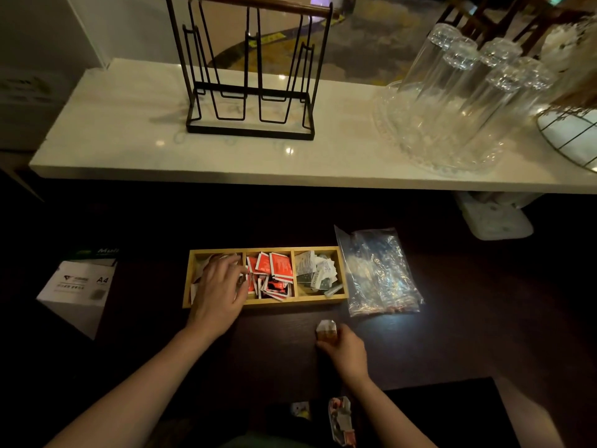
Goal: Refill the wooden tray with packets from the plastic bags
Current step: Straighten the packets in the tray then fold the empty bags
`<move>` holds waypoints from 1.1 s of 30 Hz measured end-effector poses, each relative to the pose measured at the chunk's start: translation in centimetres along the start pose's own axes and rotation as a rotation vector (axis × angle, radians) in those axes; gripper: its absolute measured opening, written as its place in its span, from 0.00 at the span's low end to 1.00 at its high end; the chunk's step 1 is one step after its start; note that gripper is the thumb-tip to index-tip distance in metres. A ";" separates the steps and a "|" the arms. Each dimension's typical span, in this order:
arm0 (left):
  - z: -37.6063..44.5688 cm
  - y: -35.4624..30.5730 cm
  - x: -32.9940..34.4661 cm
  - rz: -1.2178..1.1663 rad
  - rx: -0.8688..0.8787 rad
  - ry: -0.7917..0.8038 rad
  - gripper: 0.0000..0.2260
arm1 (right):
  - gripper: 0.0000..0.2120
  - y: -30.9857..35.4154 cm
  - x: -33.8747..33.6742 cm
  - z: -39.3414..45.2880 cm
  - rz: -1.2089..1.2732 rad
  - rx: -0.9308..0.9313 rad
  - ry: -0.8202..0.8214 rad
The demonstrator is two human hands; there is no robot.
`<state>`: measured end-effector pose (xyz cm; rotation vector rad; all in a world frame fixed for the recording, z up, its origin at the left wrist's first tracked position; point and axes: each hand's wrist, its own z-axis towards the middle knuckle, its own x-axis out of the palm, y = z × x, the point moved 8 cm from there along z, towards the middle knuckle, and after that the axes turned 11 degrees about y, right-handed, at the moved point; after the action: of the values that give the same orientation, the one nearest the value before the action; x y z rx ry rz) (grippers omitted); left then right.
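The wooden tray [323, 299] lies on the dark counter and has three compartments. Red packets [274, 273] fill the middle one and white and grey packets [315, 270] fill the right one. My left hand [219, 292] rests palm down over the left compartment, fingers spread on pale packets there; whether it grips any is hidden. My right hand [345, 350] holds a small pale packet [326, 329] upright, in front of the tray's right end. Clear plastic bags [378, 273] lie crumpled just right of the tray.
A white A4 paper box [77, 286] stands at the left. Behind, a white marble shelf [129, 130] carries a black wire rack [250, 79], upturned glasses [458, 92] on a glass tray, and a wire basket [571, 137]. More packets [342, 418] lie near the bottom edge.
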<state>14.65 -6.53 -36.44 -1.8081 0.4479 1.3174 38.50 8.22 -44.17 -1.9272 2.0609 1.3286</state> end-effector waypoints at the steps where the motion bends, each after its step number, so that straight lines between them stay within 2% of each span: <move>1: -0.3 -0.4 -0.1 -0.011 0.016 0.001 0.19 | 0.12 0.9 0.2 -0.1 0.071 -0.026 0.040; 5: -1.6 -3.8 -0.3 -0.223 0.098 0.041 0.19 | 0.06 6.6 2.0 -1.6 0.349 -0.218 0.229; 7: -2.1 -5.6 0.4 -0.415 0.061 0.170 0.17 | 0.06 9.3 3.0 -2.3 0.419 -0.315 0.318; 9: -2.3 -6.8 1.5 -0.611 -0.015 0.315 0.14 | 0.09 11.5 3.6 -2.9 0.400 -0.371 0.390; 11: -2.1 -6.7 1.5 -0.715 -0.075 0.288 0.06 | 0.12 12.9 3.2 -3.2 0.273 -0.423 0.398; 13: -1.8 -5.6 0.9 -0.754 -0.144 0.221 0.03 | 0.17 13.6 1.0 -3.1 0.054 -0.493 0.241; 16: -1.4 -3.4 0.4 -0.766 -0.222 0.155 0.06 | 0.20 12.9 -4.5 -2.8 -0.385 -0.538 -0.300; 17: -1.4 -2.7 0.4 -0.751 -0.241 0.145 0.05 | 0.23 11.8 -5.7 -2.1 -0.506 -0.485 -0.406; 18: -1.5 -2.2 0.4 -0.728 -0.255 0.138 0.05 | 0.27 10.4 -6.5 -1.0 -0.583 -0.395 -0.430; 20: -1.6 -1.5 0.5 -0.678 -0.267 0.129 0.06 | 0.36 7.6 -7.0 1.3 -0.679 -0.238 -0.344; 21: -1.6 -1.3 0.5 -0.647 -0.267 0.128 0.07 | 0.37 6.5 -7.0 2.4 -0.706 -0.180 -0.288; 23: -1.7 -1.1 0.6 -0.583 -0.273 0.125 0.08 | 0.34 5.3 -7.5 3.7 -0.691 -0.143 -0.254; 27: -1.7 -1.4 0.8 -0.580 -0.263 0.154 0.02 | 0.22 5.4 -10.3 4.3 -0.504 -0.250 -0.362; 33: -2.1 -2.0 0.8 -0.628 -0.246 0.190 0.04 | 0.21 5.1 -13.8 5.4 -0.577 -0.166 -0.460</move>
<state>17.60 -6.82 -36.11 -2.0540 -0.1936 0.7888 34.75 21.85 -37.29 -1.8322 1.1085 1.6107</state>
